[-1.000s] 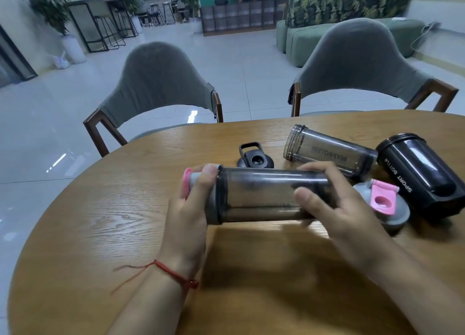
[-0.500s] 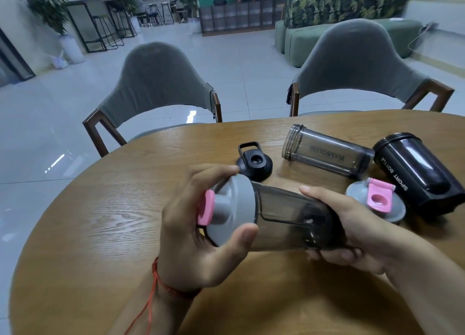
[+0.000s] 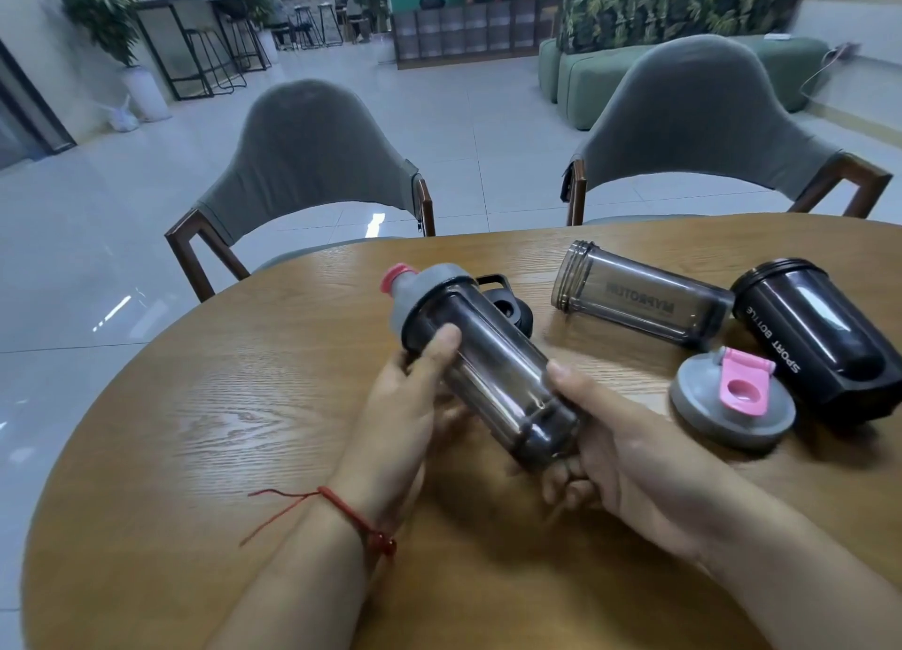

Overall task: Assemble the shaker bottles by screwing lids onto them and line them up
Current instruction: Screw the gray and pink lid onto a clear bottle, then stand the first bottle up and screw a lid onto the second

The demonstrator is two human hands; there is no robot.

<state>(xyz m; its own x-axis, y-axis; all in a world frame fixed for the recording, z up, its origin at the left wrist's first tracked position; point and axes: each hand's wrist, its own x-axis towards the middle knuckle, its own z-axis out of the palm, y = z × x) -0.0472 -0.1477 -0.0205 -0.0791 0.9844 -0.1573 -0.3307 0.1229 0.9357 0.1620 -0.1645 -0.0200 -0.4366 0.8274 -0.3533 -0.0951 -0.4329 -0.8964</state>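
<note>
I hold a smoky grey shaker bottle (image 3: 488, 371) with a grey lid and pink cap above the table, tilted with its lid up and away to the left. My left hand (image 3: 415, 405) grips its upper body just below the lid. My right hand (image 3: 620, 449) cups its base. A lidless clear bottle (image 3: 639, 298) lies on its side on the table. A black bottle (image 3: 820, 337) marked SPORT BOTTLE lies at the right. A loose grey lid with a pink flap (image 3: 732, 405) lies between them. A black lid (image 3: 507, 308) sits partly hidden behind the held bottle.
The round wooden table (image 3: 219, 430) spreads under my hands. Two grey chairs (image 3: 312, 161) stand at its far edge, one left and one right. Beyond them are tiled floor, a green sofa and plants.
My left hand slid from the lid down to the bottle's body. The bottle swung from lying sideways to tilting with its lid up and away.
</note>
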